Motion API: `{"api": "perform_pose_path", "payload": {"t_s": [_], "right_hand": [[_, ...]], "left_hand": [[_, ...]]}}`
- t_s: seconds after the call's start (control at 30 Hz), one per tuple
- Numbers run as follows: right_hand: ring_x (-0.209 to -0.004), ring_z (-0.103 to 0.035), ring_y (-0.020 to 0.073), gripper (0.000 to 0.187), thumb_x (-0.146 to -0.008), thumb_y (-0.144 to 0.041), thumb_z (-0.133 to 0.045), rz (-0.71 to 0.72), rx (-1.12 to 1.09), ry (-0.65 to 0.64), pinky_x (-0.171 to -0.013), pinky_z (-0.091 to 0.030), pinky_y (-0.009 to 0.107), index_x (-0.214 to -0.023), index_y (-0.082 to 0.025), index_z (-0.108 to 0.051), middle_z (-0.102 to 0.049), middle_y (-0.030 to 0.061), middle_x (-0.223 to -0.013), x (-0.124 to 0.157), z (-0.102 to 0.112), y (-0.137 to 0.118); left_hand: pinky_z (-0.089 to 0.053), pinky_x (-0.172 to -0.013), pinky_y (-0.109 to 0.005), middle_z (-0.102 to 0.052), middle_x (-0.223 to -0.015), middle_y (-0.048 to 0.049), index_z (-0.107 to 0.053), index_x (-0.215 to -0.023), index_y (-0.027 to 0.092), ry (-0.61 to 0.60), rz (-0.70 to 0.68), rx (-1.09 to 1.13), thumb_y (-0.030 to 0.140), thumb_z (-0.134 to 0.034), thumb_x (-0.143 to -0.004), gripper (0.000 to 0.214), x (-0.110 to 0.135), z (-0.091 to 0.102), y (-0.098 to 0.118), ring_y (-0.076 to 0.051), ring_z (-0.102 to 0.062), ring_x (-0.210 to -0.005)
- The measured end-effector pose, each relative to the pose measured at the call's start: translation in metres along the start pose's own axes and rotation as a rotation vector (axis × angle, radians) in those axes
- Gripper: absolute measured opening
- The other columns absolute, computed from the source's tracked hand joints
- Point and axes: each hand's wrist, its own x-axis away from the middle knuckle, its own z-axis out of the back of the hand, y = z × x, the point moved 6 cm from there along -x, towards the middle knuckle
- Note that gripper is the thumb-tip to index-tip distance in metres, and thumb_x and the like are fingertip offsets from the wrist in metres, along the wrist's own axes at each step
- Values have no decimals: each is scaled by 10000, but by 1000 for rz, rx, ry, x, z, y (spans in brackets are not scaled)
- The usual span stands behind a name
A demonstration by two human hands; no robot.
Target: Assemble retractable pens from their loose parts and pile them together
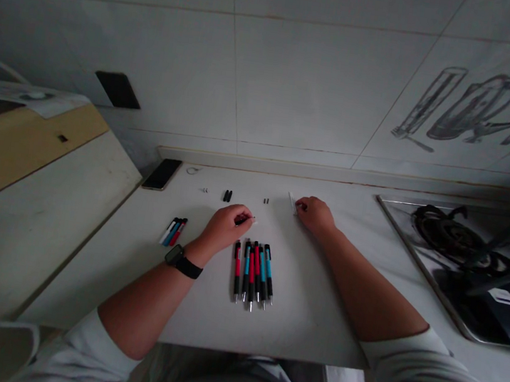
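Observation:
My left hand [227, 224] is closed in a pinch around a small dark pen part [244, 220], and a pale tip shows beyond the fingers. Farther right, my right hand [317, 213] has its fingers pinched together at the edge of some thin, clear-white pen refills [292, 202]. Nearest me lies a group of assembled red and blue pens [255, 273], black grips and silver tips toward me. Left of my wrist are several loose pen barrels [174, 231] in white, blue and red. Black rubber grips [227, 196], tiny springs [265, 201] and small silver tips [206, 190] lie behind.
A phone [162, 174] and a thin ring [192, 170] lie at the back left of the white counter [302, 324]. A gas stove [447, 243] is set in at the right. A pale board or cabinet [31, 197] bounds the left, and a tiled wall [307, 91] the back.

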Motion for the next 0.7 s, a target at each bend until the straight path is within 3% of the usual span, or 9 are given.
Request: {"api": "perform_pose_path", "payload": {"t_s": [0.7], "right_hand": [[-918,-641,202,277,-944,-248,-553,-1,15,-4,-821,-454,283,-1115,-200,-766,-721,103,-1067,2,0,-4]], "left_hand": [[-565,-770,-302,-731,-855,-23,-680,-884,211,-43,20,-29,271,-645,-925,81,0,-2,-1,-162,-690,-797]]}}
